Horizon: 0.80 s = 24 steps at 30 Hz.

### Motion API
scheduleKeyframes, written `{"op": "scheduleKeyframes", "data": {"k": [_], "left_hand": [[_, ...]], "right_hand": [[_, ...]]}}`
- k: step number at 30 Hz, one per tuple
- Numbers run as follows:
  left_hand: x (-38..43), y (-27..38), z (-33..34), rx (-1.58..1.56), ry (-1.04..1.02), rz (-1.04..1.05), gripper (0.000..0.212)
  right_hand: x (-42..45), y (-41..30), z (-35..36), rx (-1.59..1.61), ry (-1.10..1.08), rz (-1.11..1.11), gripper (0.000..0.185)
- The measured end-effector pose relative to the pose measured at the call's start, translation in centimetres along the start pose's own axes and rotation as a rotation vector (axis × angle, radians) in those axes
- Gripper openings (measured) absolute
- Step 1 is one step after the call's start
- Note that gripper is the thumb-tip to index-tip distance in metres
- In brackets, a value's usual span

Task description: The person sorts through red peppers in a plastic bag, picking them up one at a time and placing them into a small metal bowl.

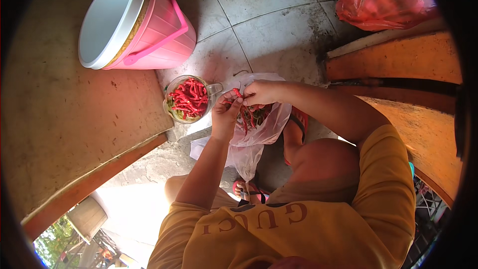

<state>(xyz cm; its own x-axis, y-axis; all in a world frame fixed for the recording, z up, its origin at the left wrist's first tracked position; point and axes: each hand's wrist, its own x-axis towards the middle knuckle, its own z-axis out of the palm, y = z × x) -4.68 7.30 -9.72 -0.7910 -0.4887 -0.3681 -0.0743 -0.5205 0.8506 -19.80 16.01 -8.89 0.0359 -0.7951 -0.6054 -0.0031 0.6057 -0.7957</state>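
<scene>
My left hand [226, 115] and my right hand [260, 93] meet above a thin white plastic bag [274, 127]. Between their fingers is a red chili pepper [237, 92], held at both sides. The open bag lies on the floor with more red chilies [245, 119] and green stems in it, partly hidden by the hands. Left of the hands stands a clear blender jug [214, 89] with a handle, filled with red chilies [189, 99] over something green.
A pink bucket [171, 26] with a white rim and pink handle stands at the upper left. A red plastic bag [384, 2] lies at the upper right. Orange-edged walls [123, 101] flank the tiled floor [276, 33] on both sides. My sandalled feet are close to the white bag.
</scene>
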Motion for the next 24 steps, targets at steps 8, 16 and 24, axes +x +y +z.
{"op": "scheduleKeyframes", "data": {"k": [8, 16, 24], "left_hand": [[-1.0, -0.1, 0.2, 0.101, 0.143, -0.098, 0.015], [-1.2, -0.2, 1.4, 0.140, 0.132, -0.164, 0.024], [-1.4, 1.3, 2.5, 0.152, 0.238, -0.050, 0.014]], "right_hand": [[-1.1, 0.1, -1.6, 0.199, -0.047, 0.084, 0.019], [-1.7, 0.7, -3.3, -0.152, -0.032, -0.080, 0.016], [-2.4, -0.5, -2.8, -0.399, 0.045, -0.323, 0.015]]}}
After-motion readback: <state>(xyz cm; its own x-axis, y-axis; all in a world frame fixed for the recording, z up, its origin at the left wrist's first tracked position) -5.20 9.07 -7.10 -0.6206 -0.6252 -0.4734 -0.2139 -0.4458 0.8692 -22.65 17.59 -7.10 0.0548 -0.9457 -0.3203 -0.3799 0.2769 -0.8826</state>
